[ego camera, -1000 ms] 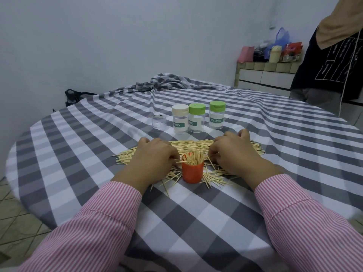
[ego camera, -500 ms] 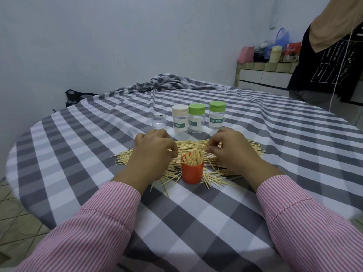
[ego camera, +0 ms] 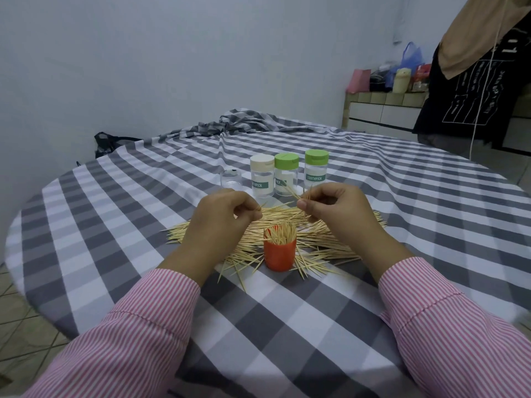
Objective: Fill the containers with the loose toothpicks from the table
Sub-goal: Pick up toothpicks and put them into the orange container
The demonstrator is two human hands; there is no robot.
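**Right hand** (ego camera: 342,214): fingers curled, thumb and forefinger pinching a small bunch of toothpicks (ego camera: 293,193) whose tips fan up toward 11 o'clock. Raised above the pile, at 1 o'clock from the orange cup.

**Left hand** (ego camera: 221,222): fingers curled in, fingertips pinching a few picks whose ends just show at its 3 o'clock side. The count cannot be told. Raised likewise, at 10 o'clock from the cup.

**Orange cup** (ego camera: 279,255): open-topped, upright, between the two wrists, standing in the near edge of the pile. Holds a dense bundle of upright picks, tips above the rim; looks well filled but with some room left.

**Loose toothpick pile** (ego camera: 330,248): a wide scatter on the cloth, running from 9 o'clock to 3 o'clock around and behind the cup. Much remains.

**Three lidded jars**, at 12 o'clock beyond the pile, in a row, close together: cream-lidded jar (ego camera: 262,176), middle green-lidded jar (ego camera: 286,173), right green-lidded jar (ego camera: 316,169). Labelled for toothpicks, lids on; they appear empty.

**Clear glass cup** (ego camera: 231,178): just beside the cream-lidded jar at its 9 o'clock, no lid.

**Checked tablecloth** (ego camera: 287,326): grey and white, bunched at the far edge.

**Step in hand**: gathering, both hands lifted with small pinches. Judged early to middle; one container partly filled, others untouched.

**Next move calls for**: lining up each bunch so its picks run parallel, tipping it upright over the orange cup and dropping it in without knocking the cup or splaying the standing picks.
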